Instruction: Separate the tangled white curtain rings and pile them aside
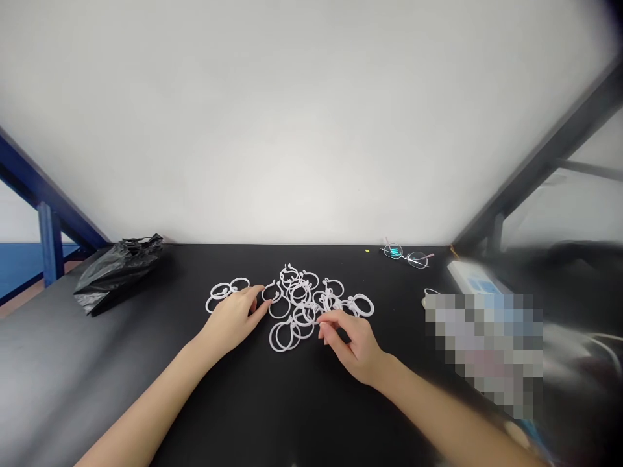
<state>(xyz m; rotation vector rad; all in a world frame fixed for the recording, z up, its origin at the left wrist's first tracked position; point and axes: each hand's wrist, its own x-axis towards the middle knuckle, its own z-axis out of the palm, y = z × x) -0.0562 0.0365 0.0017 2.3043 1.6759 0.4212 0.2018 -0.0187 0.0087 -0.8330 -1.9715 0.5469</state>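
A loose heap of white plastic rings, several with a gap and small knobbed ends, lies tangled on the black table. My left hand is at the heap's left edge, thumb and index finger apart around the near side of one ring; whether they touch it I cannot tell. Beside and partly behind that hand lies a smaller group of white rings. At the heap's lower right, my right hand has thumb and fingers pinched together. Its fingertips meet the edge of the rings, and what is between them is hidden.
A crumpled black plastic bag rests at the back left. Wire-framed glasses lie at the back right, near a tiny yellow bit. A white-and-blue box and a blurred-out item occupy the right side. A pale wall rises behind the table.
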